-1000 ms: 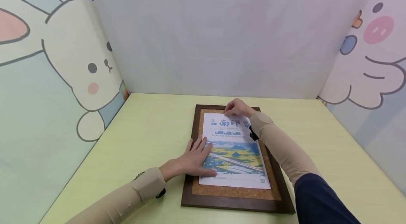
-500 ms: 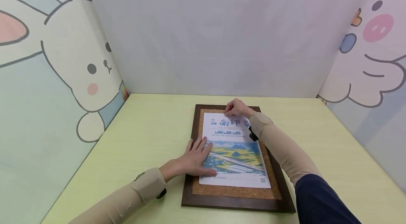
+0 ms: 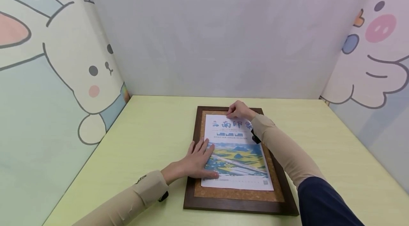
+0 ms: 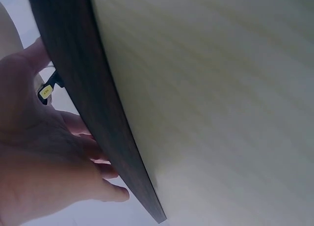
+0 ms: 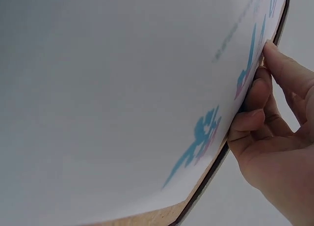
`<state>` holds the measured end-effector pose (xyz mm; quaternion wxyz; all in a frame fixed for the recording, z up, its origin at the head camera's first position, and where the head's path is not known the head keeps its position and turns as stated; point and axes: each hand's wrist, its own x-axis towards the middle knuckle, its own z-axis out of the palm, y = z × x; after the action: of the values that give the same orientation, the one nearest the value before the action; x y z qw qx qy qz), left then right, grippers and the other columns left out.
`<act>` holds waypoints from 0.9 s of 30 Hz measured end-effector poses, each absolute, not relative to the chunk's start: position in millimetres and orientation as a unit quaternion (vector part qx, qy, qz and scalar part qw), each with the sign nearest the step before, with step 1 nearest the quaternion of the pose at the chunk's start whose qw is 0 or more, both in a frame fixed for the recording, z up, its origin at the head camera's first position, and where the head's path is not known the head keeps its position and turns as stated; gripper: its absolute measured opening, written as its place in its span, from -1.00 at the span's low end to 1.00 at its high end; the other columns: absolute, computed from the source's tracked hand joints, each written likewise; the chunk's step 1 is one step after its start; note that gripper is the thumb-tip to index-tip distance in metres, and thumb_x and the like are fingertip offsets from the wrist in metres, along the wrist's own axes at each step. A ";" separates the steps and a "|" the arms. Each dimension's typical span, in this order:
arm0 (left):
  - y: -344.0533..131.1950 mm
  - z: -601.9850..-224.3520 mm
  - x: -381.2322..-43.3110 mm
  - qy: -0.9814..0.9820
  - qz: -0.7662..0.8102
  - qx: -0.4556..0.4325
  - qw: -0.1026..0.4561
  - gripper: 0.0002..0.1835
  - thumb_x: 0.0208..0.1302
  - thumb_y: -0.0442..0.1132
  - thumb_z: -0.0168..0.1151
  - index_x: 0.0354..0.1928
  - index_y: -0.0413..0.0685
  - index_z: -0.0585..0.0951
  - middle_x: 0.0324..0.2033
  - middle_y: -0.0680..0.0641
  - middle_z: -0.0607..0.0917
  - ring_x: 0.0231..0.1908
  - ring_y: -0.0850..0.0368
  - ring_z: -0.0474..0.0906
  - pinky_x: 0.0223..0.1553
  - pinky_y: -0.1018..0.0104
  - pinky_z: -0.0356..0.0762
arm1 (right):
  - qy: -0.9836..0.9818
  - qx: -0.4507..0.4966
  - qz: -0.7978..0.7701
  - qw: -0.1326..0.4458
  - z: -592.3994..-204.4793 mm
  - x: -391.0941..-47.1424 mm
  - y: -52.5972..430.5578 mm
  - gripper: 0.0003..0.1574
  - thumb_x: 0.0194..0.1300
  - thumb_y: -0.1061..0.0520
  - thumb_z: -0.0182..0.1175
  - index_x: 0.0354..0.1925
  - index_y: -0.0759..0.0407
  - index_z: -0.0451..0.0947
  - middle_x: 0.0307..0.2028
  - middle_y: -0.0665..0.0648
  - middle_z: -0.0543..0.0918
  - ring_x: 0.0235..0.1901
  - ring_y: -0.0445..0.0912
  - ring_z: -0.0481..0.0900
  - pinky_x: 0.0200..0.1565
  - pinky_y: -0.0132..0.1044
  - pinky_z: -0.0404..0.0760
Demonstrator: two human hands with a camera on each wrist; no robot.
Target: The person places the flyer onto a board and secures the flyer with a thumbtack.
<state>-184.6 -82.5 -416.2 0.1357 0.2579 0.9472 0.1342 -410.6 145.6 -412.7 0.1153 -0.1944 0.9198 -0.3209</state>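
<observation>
A white poster point(image 3: 236, 181) with a blue and yellow landscape and large Chinese characters lies on a cork board point(image 3: 236, 193) with a dark brown wooden frame point(image 3: 236, 204). My left hand point(image 3: 196, 163), fingers spread, rests flat on the poster's lower left side and reaches across the left frame bar point(image 4: 98, 113). At the poster's top edge is my right hand point(image 3: 239, 109). Its fingers are curled, and thumb and index finger pinch what looks like a small gold-coloured thumbtack point(image 5: 263, 66), mostly hidden between the fingertips and right at the paper.
The board lies on a pale yellow-green table point(image 3: 153, 126), right of the middle. A grey back wall point(image 3: 211, 41) rises behind it. Side panels with a cartoon rabbit point(image 3: 76, 69) and a cartoon bird point(image 3: 374, 59) flank the table.
The hands, poster and board keep their places; only the head view shifts very slightly.
</observation>
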 end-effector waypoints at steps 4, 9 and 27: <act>-83.0 -417.7 -184.8 0.947 0.132 0.258 0.136 0.10 0.12 0.42 0.16 0.52 -0.05 0.01 0.53 -0.23 -0.13 0.53 -0.17 -0.32 0.43 -0.27 -0.34 | 0.921 -0.196 -0.314 0.122 -409.0 -410.2 148.4 -0.85 0.25 0.08 0.31 -0.28 0.12 0.74 -0.35 0.12 0.73 -0.47 -0.10 0.52 -0.33 -0.35 0.44; -83.5 -416.6 -185.0 0.947 0.129 0.259 0.137 0.10 0.13 0.41 0.16 0.52 -0.06 0.00 0.53 -0.23 -0.14 0.53 -0.18 -0.32 0.43 -0.28 -0.34 | 0.920 -0.187 -0.322 0.119 -407.2 -410.0 148.7 -0.82 0.30 0.09 0.26 -0.25 0.15 0.73 -0.42 0.12 0.69 -0.51 -0.09 0.49 -0.39 -0.36 0.42; -82.3 -415.6 -185.9 0.948 0.129 0.257 0.136 0.09 0.13 0.40 0.17 0.52 -0.06 0.02 0.53 -0.23 -0.11 0.53 -0.19 -0.29 0.43 -0.27 -0.32 | 0.926 -0.190 -0.311 0.098 -410.3 -407.4 147.1 -0.86 0.29 0.14 0.26 -0.32 0.16 0.72 -0.36 0.14 0.68 -0.40 -0.08 0.51 -0.27 -0.31 0.43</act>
<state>-185.9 -82.3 -415.6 0.1360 0.2569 0.9481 0.1288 -407.4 147.1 -410.3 0.0985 -0.1897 0.9261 -0.3108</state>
